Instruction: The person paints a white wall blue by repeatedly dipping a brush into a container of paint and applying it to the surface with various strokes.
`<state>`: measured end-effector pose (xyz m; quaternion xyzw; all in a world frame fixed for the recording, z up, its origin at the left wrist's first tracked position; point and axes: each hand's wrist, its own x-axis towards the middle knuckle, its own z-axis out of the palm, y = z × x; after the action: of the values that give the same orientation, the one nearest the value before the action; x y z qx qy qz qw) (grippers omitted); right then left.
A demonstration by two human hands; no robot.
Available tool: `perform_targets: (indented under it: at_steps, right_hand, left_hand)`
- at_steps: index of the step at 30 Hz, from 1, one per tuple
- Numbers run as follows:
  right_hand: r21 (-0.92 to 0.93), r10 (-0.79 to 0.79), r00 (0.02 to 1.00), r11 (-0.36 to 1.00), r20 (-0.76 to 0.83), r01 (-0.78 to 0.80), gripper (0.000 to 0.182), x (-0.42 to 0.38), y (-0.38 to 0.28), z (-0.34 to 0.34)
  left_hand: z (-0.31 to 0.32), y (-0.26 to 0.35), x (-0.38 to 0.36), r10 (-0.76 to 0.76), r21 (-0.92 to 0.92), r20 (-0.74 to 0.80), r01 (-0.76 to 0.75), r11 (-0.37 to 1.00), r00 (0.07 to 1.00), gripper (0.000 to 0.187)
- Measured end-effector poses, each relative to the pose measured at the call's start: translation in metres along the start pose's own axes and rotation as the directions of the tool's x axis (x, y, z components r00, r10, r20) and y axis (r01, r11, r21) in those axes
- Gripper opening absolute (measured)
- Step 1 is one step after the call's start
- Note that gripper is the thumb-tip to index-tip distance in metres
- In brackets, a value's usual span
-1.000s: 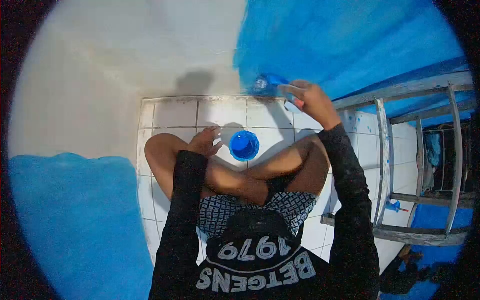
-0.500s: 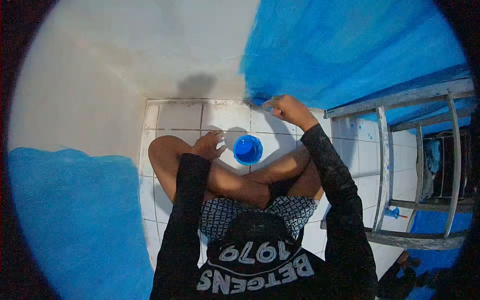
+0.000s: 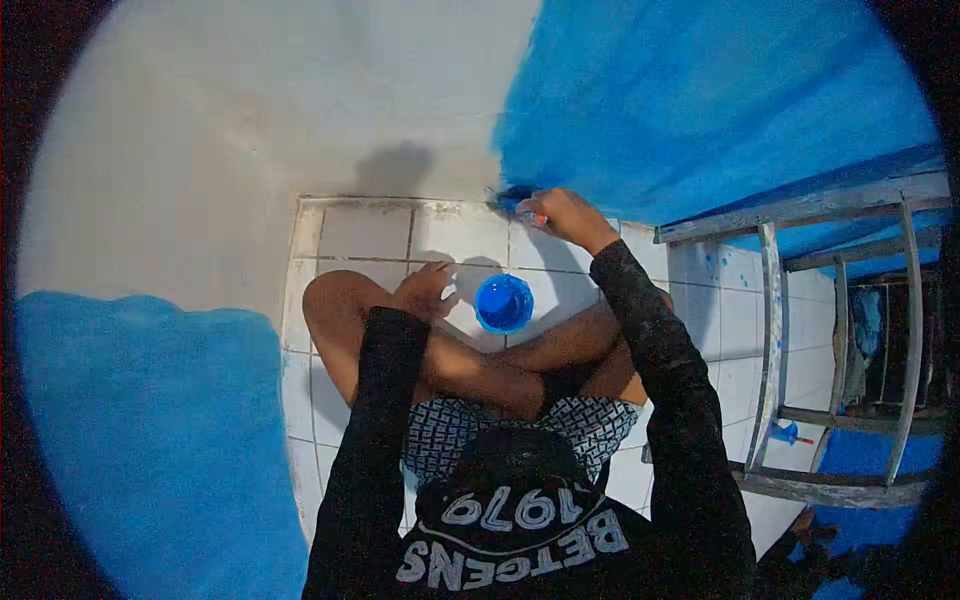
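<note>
My right hand is closed around a paintbrush, whose blue-coated bristles touch the foot of the wall where blue paint meets the pale bare part. A bit of orange handle shows at my fingers. Over my bent knee rests my left hand, holding nothing, its fingers loosely apart. Between my two hands, on the white tiled floor, stands a small blue tub with blue paint inside.
A paint-marked wooden ladder stands at the right. Beyond it a blue item with a red handle lies on the floor, near dark hanging cloths. Blue paint covers the lower left wall. My crossed legs frame the tub's near side.
My right hand has moved slightly left along the wall's foot, with the brush bristles now reaching the edge of the blue area. My left hand stays over the knee.
</note>
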<state>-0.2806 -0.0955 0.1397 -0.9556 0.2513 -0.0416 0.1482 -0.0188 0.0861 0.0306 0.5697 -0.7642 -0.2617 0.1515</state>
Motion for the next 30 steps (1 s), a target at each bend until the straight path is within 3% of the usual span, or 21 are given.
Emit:
perform_targets:
  at_steps: [4, 6, 10, 11, 12, 16, 18, 19, 23, 25, 27, 30]
  right_hand:
    - [-0.008, 0.050, 0.998, 0.999, -0.040, -0.050, 0.033, 0.001, -0.002, 0.005]
    - [-0.043, 0.051, 0.997, 0.998, -0.053, -0.053, 0.032, 0.000, -0.005, 0.005]
    - [-0.032, 0.042, 0.996, 0.999, -0.084, -0.044, 0.033, -0.010, -0.009, -0.008]
    - [-0.075, -0.035, 0.978, 0.997, -0.204, 0.020, 0.035, -0.015, -0.010, -0.014]
    - [-0.127, -0.115, 0.941, 0.989, -0.318, 0.078, 0.036, -0.019, -0.012, -0.024]
    - [-0.053, -0.028, 0.959, 0.998, -0.281, 0.014, 0.045, -0.032, -0.048, -0.101]
    - [-0.092, -0.086, 0.938, 0.994, -0.335, 0.058, 0.045, -0.040, -0.061, -0.135]
    - [-0.133, -0.142, 0.911, 0.986, -0.388, 0.098, 0.045, -0.043, -0.067, -0.149]
    - [-0.175, -0.129, 0.923, 0.982, -0.363, 0.068, 0.039, -0.063, -0.095, -0.183]
    - [-0.056, -0.047, 0.984, 0.998, -0.174, 0.037, 0.036, -0.068, -0.088, -0.173]
    - [-0.043, -0.053, 0.989, 0.998, -0.136, 0.048, 0.032, -0.066, -0.072, -0.146]
    - [-0.106, -0.086, 0.992, 0.991, -0.091, 0.076, 0.031, -0.062, -0.009, -0.067]
  left_hand:
    - [-0.001, 0.004, -0.003, 0.048, 0.010, -0.067, -0.047, 0.999, 0.997, 0.051]
    - [-0.009, 0.013, -0.003, -0.095, -0.110, 0.020, 0.096, 0.989, 0.995, 0.052]
    - [-0.002, 0.009, -0.003, -0.062, -0.016, -0.030, 0.061, 0.998, 0.998, 0.051]
    - [0.004, 0.001, -0.002, -0.015, -0.008, -0.033, 0.015, 1.000, 0.999, 0.050]
    - [0.009, -0.006, 0.000, 0.033, 0.000, -0.037, -0.033, 0.999, 0.999, 0.050]
    - [0.006, -0.010, 0.003, 0.001, 0.030, 0.097, -0.004, 1.000, 0.995, 0.051]
    - [-0.011, 0.015, -0.006, -0.021, -0.090, -0.063, 0.016, 0.996, 0.998, 0.045]
    - [-0.011, 0.016, -0.005, -0.017, -0.091, -0.065, 0.011, 0.996, 0.998, 0.045]
    - [0.003, -0.003, 0.000, 0.059, 0.000, -0.075, -0.060, 0.998, 0.995, 0.046]
    - [0.004, -0.004, 0.002, 0.073, -0.005, -0.122, -0.075, 0.997, 0.990, 0.047]
    - [-0.006, 0.001, 0.003, 0.063, -0.090, -0.014, -0.064, 0.994, 0.998, 0.049]
    - [0.013, -0.016, 0.003, 0.095, -0.083, -0.076, -0.101, 0.991, 0.993, 0.051]
